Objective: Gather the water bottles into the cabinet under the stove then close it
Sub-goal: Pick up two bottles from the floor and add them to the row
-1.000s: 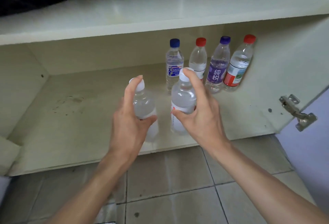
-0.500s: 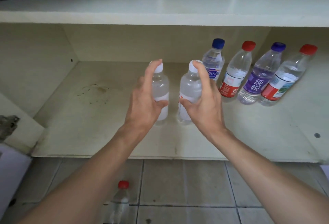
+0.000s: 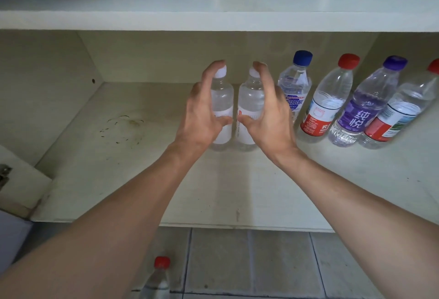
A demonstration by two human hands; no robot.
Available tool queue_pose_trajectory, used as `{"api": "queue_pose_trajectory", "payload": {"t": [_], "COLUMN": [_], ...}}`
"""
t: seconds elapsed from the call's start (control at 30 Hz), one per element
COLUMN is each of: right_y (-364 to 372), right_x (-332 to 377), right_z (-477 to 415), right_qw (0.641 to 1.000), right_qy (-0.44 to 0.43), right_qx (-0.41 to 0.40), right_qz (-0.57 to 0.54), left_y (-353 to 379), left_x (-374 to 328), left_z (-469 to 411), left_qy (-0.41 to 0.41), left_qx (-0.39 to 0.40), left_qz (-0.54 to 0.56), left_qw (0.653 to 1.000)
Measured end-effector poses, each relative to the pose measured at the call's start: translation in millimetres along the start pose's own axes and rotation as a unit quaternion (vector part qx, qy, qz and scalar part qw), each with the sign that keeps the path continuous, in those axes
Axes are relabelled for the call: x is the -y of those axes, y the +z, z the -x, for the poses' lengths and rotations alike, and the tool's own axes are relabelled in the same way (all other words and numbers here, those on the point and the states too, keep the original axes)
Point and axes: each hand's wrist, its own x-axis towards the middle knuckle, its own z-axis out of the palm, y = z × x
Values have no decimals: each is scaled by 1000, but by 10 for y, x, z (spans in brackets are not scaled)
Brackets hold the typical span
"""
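Water bottles (image 3: 251,99), clear plastic, white-capped, stand side by side on the cream cabinet floor (image 3: 213,192); left hand (image 3: 202,118) and right hand (image 3: 270,118) each curl round one. Advise releasing outward gently, lest either topples.

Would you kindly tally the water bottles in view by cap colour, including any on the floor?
White-capped bottles: 2
Blue-capped bottle: 1
Purple-capped bottle: 1
Red-capped bottles: 3
Total: 7
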Motion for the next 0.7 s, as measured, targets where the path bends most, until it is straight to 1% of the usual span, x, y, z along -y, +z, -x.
{"api": "queue_pose_trajectory", "payload": {"t": [0.23, 0.7], "right_y": [105, 246], "right_x": [-42, -92], "right_z": [-163, -325], "right_qw": [1000, 999], "right_qy": [-7, -9], "right_qx": [-13, -38], "right_qz": [0, -1], "left_y": [66, 120], "left_x": [101, 207], "left_z": [-201, -410], "left_qy": [0, 21], "left_qx": [-4, -11], "left_qz": [-16, -5], "left_qw": [1000, 1000]}}
